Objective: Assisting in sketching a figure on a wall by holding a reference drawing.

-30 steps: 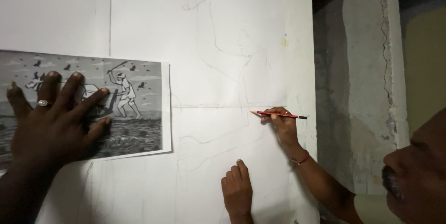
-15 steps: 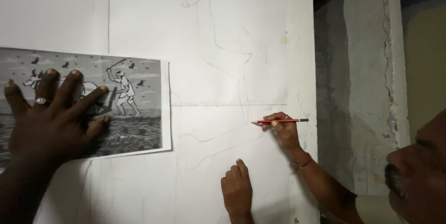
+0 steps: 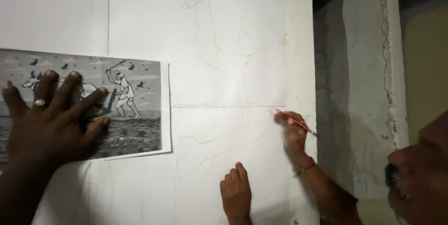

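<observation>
My left hand [image 3: 51, 122], with a ring on one finger, lies flat with fingers spread on a black-and-white printed picture [image 3: 135, 122] of a figure ploughing with an animal, pressing it against the wall. My right hand is out of view. A large white paper sheet [image 3: 210, 29] on the wall carries a faint pencil outline of a figure. Another person's hand [image 3: 293, 138] holds a red pencil [image 3: 298, 123] slanted against the sheet's right edge, tip at a horizontal line. That person's other hand [image 3: 236, 192] rests flat on the paper below.
A bare, cracked concrete wall [image 3: 364, 90] stands right of the paper. The other person's head [image 3: 420, 173] fills the lower right corner, with the forearm [image 3: 326, 187] reaching up to the sheet.
The other person's pencil has swung from level to slanted, and that hand has shifted slightly right and down. My left hand stays pressed on the picture.
</observation>
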